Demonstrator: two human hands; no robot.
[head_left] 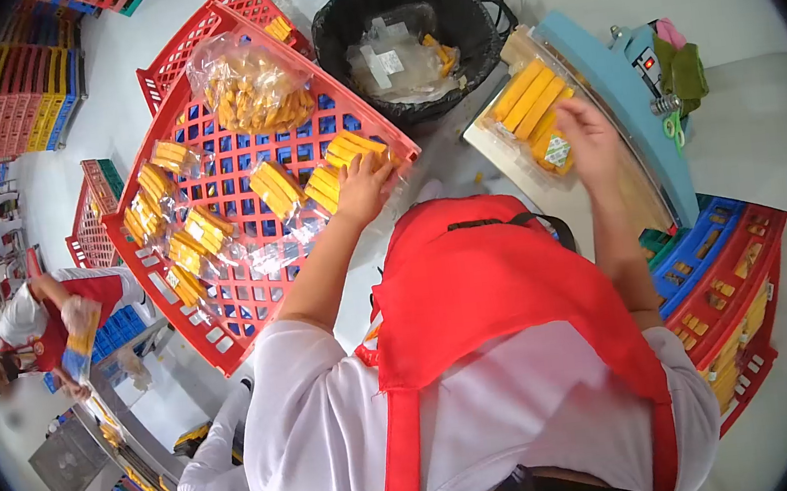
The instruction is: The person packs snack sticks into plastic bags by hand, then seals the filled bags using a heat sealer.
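Note:
In the head view, my left hand [364, 187] reaches over the red plastic crate [251, 332]. Its fingers are bent over a clear pack of yellow sticks [351, 146] near the crate's corner. Another pack of yellow sticks [321, 188] lies beside that hand. My right hand [591, 140] is curled over the blue bench machine [600, 61], at the edge of a labelled clear pack [551, 145]. What its fingertips pinch, if anything, is hidden. More yellow sticks [529, 97] lie beside it on the machine's pale ledge [510, 149].
Several more packs and a large clear bag of yellow pieces [257, 92] lie in the crate. A black-lined bin [346, 20] with plastic scraps stands between crate and machine. Stacked coloured crates [728, 277] stand at right. A person in a red apron [82, 297] works at left.

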